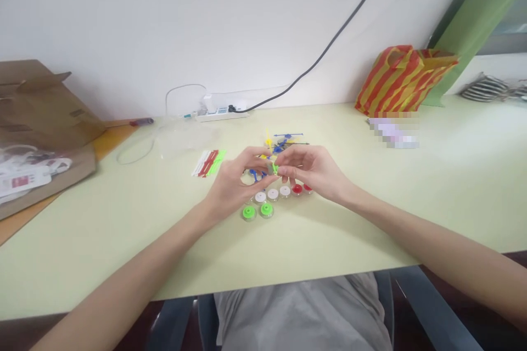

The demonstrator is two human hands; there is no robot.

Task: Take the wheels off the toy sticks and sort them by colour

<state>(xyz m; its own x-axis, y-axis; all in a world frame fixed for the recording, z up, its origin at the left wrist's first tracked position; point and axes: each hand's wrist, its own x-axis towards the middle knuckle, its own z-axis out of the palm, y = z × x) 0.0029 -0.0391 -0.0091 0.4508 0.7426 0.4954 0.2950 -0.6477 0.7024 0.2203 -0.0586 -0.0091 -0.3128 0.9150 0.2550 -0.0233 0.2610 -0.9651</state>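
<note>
Right hand: your right hand [310, 167] pinches the small green piece [275, 169] between thumb and fingertips, from the right.
Left hand: your left hand [236, 176] closes thumb and fingers on the same piece from the left; a pale part shows there, too small to make out.
Green piece: it sits right at the meeting of both sets of fingertips, held above the table [185, 252].
Handling: best let one hand steady it and the other make small, gentle turns or pushes; hard squeezing could flick it away.
Round pieces: just near of your fingers stand white-topped discs [273, 194], with red-topped discs [297, 190] to their right and green-topped discs [267, 209] nearer you; mind your wrists there.
Blue and yellow parts: these [287, 136] lie beyond your fingers, on the far side.
Strips: white, red and green strips [209, 163] lie left of your left hand.
</note>
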